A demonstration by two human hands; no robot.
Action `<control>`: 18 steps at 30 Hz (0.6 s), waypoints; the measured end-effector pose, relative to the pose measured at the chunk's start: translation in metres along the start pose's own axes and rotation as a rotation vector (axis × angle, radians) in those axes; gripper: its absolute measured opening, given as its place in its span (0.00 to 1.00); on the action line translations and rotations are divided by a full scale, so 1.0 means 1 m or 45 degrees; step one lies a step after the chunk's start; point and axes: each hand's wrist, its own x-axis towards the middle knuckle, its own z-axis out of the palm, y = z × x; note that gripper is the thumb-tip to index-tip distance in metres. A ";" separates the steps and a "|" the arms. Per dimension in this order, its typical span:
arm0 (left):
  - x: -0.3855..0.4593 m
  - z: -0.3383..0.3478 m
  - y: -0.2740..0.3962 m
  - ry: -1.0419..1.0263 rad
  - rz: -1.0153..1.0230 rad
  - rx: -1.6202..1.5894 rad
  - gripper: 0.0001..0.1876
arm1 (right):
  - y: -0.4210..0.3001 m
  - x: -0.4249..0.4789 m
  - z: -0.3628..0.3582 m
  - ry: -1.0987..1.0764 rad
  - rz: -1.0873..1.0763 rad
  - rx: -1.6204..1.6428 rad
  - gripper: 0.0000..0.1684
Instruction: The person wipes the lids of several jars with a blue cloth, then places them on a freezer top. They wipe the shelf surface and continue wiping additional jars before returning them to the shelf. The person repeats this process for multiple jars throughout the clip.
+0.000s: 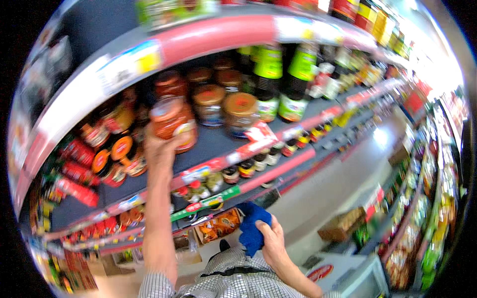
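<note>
My left hand [164, 143] grips a jar of red-orange sauce [173, 124] with a pale lid, on the dark shelf [208, 145]. Right behind it is another red jar [169, 83]. To its right stand several glass jars with gold lids [240, 111], then dark bottles with bright green labels [268, 82]. Jars with orange lids [125, 149] are just left of my wrist. Low in front of my body, my right hand [272, 236] holds a crumpled blue cloth [255, 229], away from the shelf.
A pink shelf edge [220, 35] with price tags curves overhead. Lower shelves hold small jars [246, 167]. An open carton of orange packets [218, 225] sits below. Across the aisle floor [335, 186] are a cardboard box [343, 223], packed shelves [410, 216] and a grey-white case [346, 272].
</note>
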 end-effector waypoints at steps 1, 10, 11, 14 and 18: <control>-0.005 -0.001 -0.005 0.005 0.004 -0.075 0.38 | 0.007 0.004 -0.008 0.020 -0.052 -0.065 0.19; -0.086 0.018 0.022 -0.173 -0.013 -0.148 0.37 | -0.003 -0.013 -0.036 0.187 -0.183 0.016 0.18; -0.085 0.025 0.025 -0.204 -0.024 -0.176 0.37 | 0.002 -0.014 -0.042 0.236 -0.204 -0.006 0.19; -0.110 0.058 0.029 -0.430 0.026 -0.120 0.37 | 0.008 -0.028 -0.057 0.378 -0.271 0.101 0.20; -0.149 0.106 0.007 -0.792 -0.118 -0.290 0.47 | 0.026 -0.059 -0.083 0.649 -0.384 0.241 0.21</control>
